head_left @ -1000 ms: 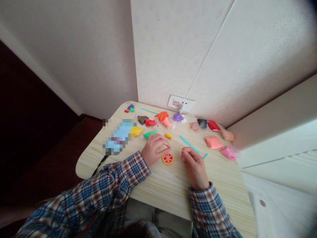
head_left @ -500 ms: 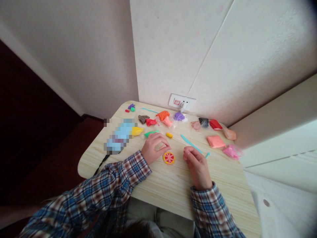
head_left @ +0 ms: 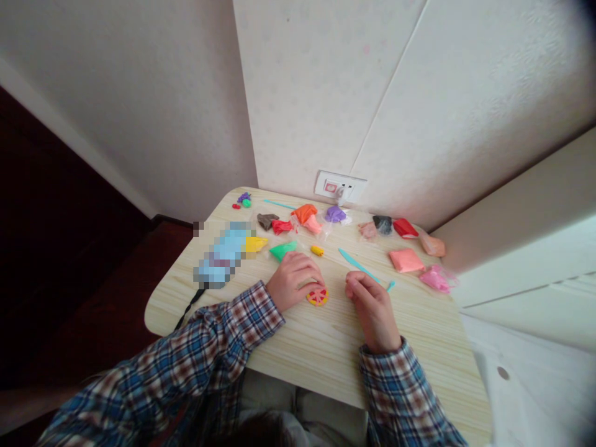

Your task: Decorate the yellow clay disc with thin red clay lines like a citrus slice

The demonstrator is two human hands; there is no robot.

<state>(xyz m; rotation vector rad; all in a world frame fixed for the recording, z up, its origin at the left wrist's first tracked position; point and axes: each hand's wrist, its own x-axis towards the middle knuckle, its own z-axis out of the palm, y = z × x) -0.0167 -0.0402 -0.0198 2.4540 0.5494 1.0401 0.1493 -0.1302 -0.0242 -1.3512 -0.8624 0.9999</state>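
A small yellow clay disc with red spokes (head_left: pixel 318 298) lies on the light wooden table (head_left: pixel 326 347). My left hand (head_left: pixel 294 279) rests over its upper half, fingers curled and touching it. My right hand (head_left: pixel 370 307) lies just right of the disc, fingers closed in a loose pinch; what it holds, if anything, is too small to see. A teal plastic modelling tool (head_left: pixel 358 266) lies just beyond my right hand.
Several bags and lumps of coloured clay line the table's far edge: green (head_left: pixel 282 250), orange (head_left: pixel 305 213), purple (head_left: pixel 334 214), red (head_left: pixel 404 228), salmon (head_left: pixel 405 259), pink (head_left: pixel 436 278). A blurred blue object (head_left: pixel 222 254) lies at left. A wall socket (head_left: pixel 339 186) sits behind.
My left hand has slid right and now covers the upper half of the clay disc. My right hand stayed closed beside it. The view shifted slightly.
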